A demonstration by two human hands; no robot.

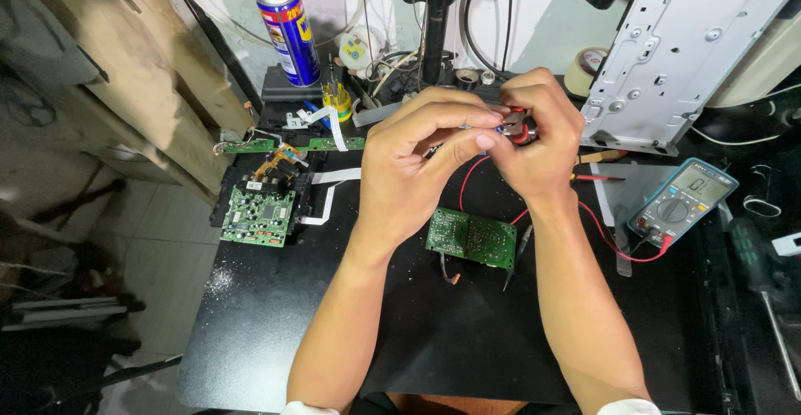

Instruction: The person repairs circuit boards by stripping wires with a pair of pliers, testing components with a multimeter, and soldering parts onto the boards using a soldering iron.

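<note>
Pinching together above the black mat [467, 340], both hands meet at far centre. A small red-handled tool [519, 128], prob. cutters or pliers, is grasped by the right hand [534, 135]; a tiny part, barely seen, is nipped between thumb and forefinger of the left hand [417, 160]. What the part is can't be told.

To do this step well, wrists should be kept steady, the tool squeezed lightly, and the work kept over the mat so nothing drops out of sight.

The tool's long axis seems to run roughly left-right, nose toward the left hand; most of it is hidden by fingers.

Nearby: green circuit board [471, 238] just below the hands, multimeter [682, 201] at right w/ red lead [596, 227], spray can [289, 27] far left.
</note>
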